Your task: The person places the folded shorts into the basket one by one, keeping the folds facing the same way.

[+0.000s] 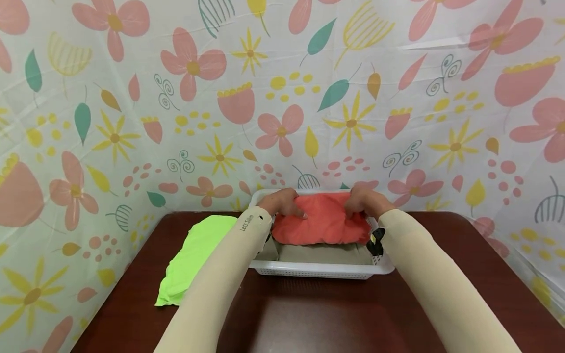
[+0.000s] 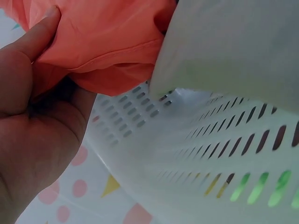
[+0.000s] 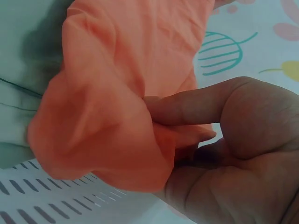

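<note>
A folded orange-red cloth [image 1: 324, 220] is held at its two sides, over the back part of a white plastic basket [image 1: 315, 270]. My left hand [image 1: 282, 202] grips its left side; in the left wrist view the thumb [image 2: 39, 35] presses on top while the other fingers go underneath. At the right side, my right hand [image 1: 367, 201] pinches the cloth, its thumb [image 3: 187, 106] lying on the fabric in the right wrist view. Beneath, grey-beige fabric [image 1: 324, 253] lies in the basket. The fingers under the cloth are mostly hidden.
A bright green cloth [image 1: 194, 255] lies flat on the dark brown table [image 1: 318, 318], left of the basket and partly behind my left sleeve. Behind the table hangs a flower-patterned sheet [image 1: 282, 98], close to the basket's back rim.
</note>
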A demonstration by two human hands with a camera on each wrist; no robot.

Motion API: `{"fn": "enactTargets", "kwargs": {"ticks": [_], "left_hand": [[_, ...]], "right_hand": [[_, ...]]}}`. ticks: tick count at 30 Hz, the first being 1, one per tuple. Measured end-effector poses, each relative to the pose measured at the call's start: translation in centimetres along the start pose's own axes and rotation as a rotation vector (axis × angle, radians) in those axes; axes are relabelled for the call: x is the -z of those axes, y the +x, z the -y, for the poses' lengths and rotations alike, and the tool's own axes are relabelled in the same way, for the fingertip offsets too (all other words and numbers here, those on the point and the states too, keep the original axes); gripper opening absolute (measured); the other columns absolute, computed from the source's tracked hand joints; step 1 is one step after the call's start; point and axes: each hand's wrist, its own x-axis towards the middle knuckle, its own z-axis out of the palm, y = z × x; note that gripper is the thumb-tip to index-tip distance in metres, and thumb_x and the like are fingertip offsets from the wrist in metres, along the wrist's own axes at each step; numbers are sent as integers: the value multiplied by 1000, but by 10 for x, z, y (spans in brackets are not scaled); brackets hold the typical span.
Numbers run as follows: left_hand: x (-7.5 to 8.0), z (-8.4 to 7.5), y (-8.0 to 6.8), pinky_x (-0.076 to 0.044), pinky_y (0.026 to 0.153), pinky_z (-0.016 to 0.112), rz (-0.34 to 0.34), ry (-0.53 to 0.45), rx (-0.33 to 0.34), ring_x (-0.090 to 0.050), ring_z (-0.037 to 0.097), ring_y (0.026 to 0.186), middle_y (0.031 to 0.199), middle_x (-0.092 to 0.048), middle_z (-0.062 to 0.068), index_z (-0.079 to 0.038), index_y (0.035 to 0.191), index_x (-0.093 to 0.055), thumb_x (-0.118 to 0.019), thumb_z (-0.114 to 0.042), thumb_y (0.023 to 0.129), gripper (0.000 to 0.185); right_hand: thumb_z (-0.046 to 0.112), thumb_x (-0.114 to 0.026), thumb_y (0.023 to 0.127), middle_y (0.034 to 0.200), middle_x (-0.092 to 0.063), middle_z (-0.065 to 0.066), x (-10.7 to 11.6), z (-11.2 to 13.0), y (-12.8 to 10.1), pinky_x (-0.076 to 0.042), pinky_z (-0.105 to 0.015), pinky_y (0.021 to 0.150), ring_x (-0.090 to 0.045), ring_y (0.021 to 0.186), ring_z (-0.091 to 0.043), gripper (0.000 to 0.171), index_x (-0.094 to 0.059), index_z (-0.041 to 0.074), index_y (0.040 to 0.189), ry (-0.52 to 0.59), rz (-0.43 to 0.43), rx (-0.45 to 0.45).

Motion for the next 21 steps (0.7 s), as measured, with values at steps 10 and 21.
{"fn": "enactTargets", "kwargs": {"ticks": [10, 21], "left_hand": [[-4, 4, 3, -50, 100, 37, 14, -18, 16, -59, 22, 109, 124, -67, 5, -6, 141, -64, -80, -40, 95, 60], [-8, 10, 8, -50, 98, 37, 30, -48, 38, -58, 21, 109, 121, -66, 2, -9, 141, -65, -82, -42, 93, 61]], "right_hand": [[1, -66, 83, 94, -54, -15, -3, 2, 0, -49, -30, 60, -55, 77, -26, 16, -62, -5, 97, -40, 2, -9], [-2, -64, 84, 102, -48, -17, -7, -3, 7, -45, -30, 64, -47, 81, -25, 35, -51, -8, 117, -11, 67, 15]]}}
